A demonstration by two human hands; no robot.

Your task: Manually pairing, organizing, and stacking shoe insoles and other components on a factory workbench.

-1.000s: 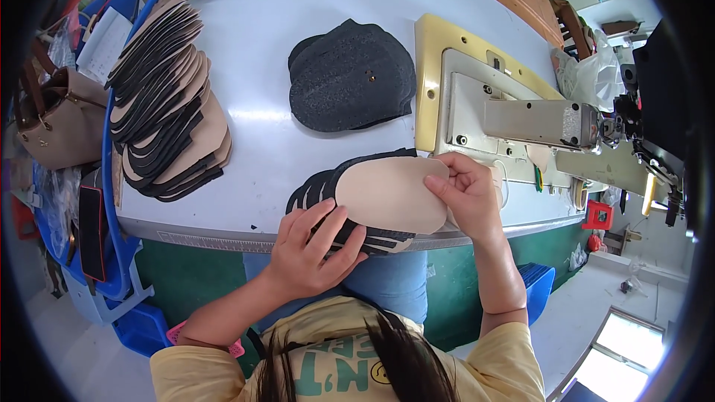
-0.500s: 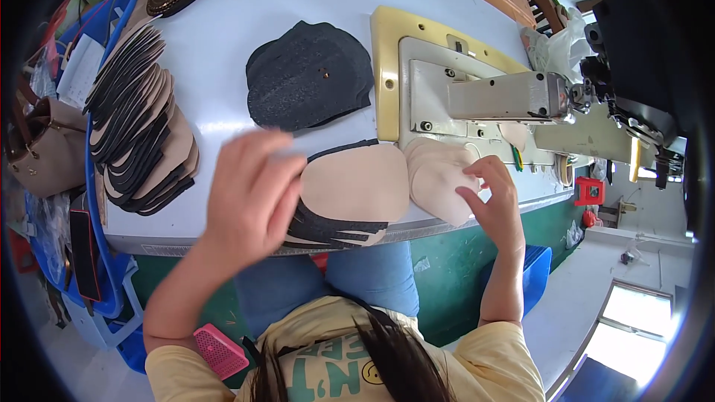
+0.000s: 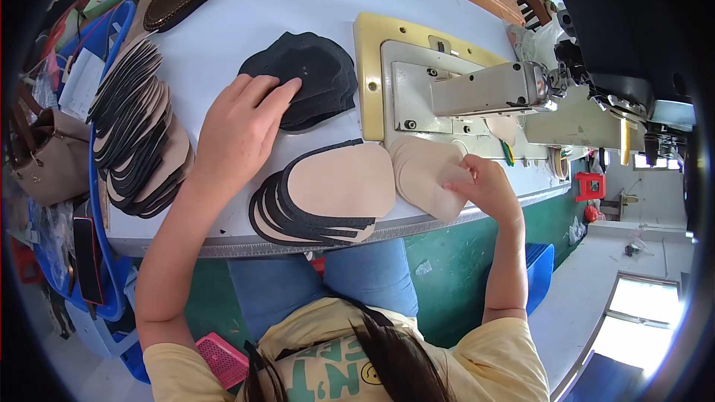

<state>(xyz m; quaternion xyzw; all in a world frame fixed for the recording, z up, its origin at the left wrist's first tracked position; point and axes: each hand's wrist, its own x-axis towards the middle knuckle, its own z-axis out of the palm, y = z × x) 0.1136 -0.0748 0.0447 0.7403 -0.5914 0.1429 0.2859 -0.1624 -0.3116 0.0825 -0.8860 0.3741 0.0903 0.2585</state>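
Observation:
My left hand (image 3: 242,123) reaches over a stack of black shaped pieces (image 3: 316,78). Its fingertips rest at the stack's near left side, with the fingers slightly bent and no piece visibly gripped. At the right, my right hand (image 3: 480,186) pinches the edge of a thin beige piece (image 3: 432,182) between thumb and fingers. That piece lies on a small fanned pile of similar beige pieces beside the machine bed. Between my hands, a rounded beige piece (image 3: 342,179) tops an overlapping pile of black and beige pieces (image 3: 272,212) at the table's front edge.
A sewing machine arm (image 3: 484,89) extends over its bed, framed by a yellow plate (image 3: 370,85). A long fanned row of black and beige pieces (image 3: 141,134) lies at the left. Beyond it stand a blue bin (image 3: 112,290) and a taupe handbag (image 3: 56,156).
My left hand has moved up and away from the front pile onto the black stack. My right hand stays at the beige pieces, its fingers now closed on one. The view has shifted slightly.

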